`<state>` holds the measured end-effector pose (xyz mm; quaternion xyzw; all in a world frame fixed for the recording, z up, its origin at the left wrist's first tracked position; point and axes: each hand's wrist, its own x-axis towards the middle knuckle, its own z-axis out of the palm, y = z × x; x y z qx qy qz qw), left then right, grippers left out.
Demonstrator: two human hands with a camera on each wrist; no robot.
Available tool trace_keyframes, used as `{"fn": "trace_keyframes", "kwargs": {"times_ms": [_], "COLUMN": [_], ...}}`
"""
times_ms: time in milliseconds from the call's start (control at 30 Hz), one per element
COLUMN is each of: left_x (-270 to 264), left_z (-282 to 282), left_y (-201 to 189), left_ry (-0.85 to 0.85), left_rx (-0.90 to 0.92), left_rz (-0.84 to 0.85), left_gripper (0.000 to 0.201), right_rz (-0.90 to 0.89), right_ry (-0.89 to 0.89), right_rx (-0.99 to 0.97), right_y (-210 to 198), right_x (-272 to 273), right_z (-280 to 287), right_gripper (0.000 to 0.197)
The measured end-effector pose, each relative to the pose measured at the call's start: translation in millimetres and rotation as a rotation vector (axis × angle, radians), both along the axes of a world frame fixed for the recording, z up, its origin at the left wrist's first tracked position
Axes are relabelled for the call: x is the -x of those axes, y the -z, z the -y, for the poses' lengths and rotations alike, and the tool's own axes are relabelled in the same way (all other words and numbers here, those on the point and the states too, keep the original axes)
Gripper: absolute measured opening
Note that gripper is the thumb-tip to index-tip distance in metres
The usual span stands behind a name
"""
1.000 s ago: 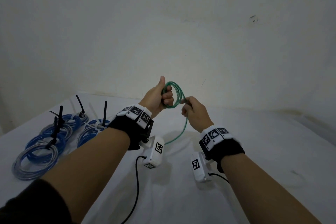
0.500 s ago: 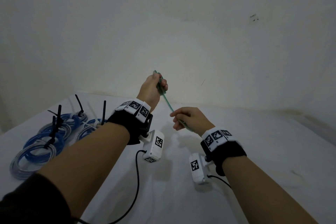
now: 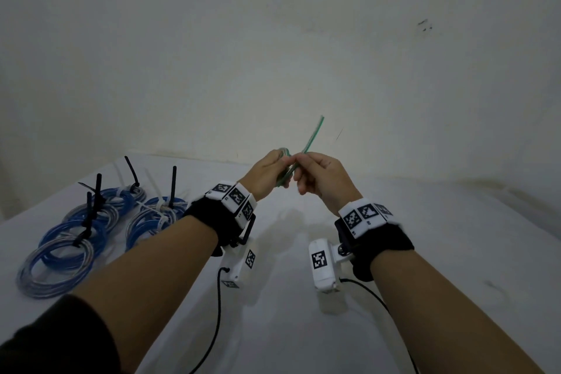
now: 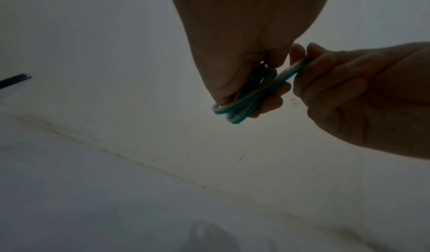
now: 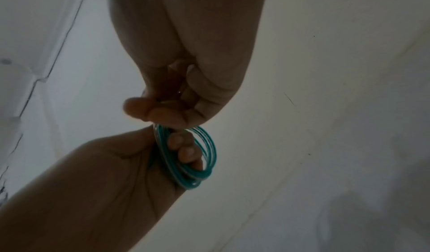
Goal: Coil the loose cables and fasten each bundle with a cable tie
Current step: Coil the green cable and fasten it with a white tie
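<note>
The left hand point(image 3: 267, 170) gripped a green cable point(image 5: 186, 164) coil; the right hand point(image 3: 318, 176) pinched its tail, which risked springing loose if released.

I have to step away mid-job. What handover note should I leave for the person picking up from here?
Left hand: grips the small coil of green-and-white cable, held up over the white table.
Right hand: pinches the cable's free tail, which points up and away.
Done: blue cable coils lie tied on the table's left side, black and white ties sticking up.
Left: finish winding the tail, then tie this coil. No loose tie is visible.
</note>
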<state>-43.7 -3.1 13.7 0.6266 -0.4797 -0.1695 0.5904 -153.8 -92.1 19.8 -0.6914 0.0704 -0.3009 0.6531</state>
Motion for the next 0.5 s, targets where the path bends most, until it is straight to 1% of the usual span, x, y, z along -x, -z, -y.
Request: {"fn": "trace_keyframes", "kwargs": {"times_ms": [167, 200, 300, 333, 367, 400, 500], "left_x": [2.5, 4.4, 9.1, 9.1, 8.4, 7.8, 6.7], "left_z": [1.4, 1.2, 1.0, 0.8, 1.1, 1.3, 1.9], "left_y": [5.5, 4.6, 3.4, 3.6, 4.3, 4.7, 1.1], "left_ry": [0.143, 0.153, 0.145, 0.151, 0.164, 0.171, 0.161], "left_rx": [-0.073, -0.089, -0.109, -0.113, -0.116, -0.120, -0.114], "left_rz": [-0.071, -0.069, -0.025, -0.014, -0.015, -0.026, -0.091], "left_gripper": [0.035, 0.037, 0.035, 0.034, 0.034, 0.033, 0.034], "right_rz": [0.039, 0.051, 0.075, 0.074, 0.069, 0.057, -0.033], "right_ry": [0.073, 0.095, 0.164, 0.185, 0.206, 0.225, 0.319], "right_rx": [-0.070, -0.106, -0.249, -0.269, -0.256, -0.205, 0.070], "right_y": [-0.8, -1.2, -1.5, -0.8, 0.8, 2.0, 4.5], "right_x": [-2.3, -2.7, -3.2, -3.0, -2.8, -2.5, -4.4], "right_z": [6.9, 7.4, 11.6, 13.2, 14.7, 14.5, 15.6], "right_gripper": [0.017, 0.021, 0.057, 0.068, 0.075, 0.075, 0.041]}}
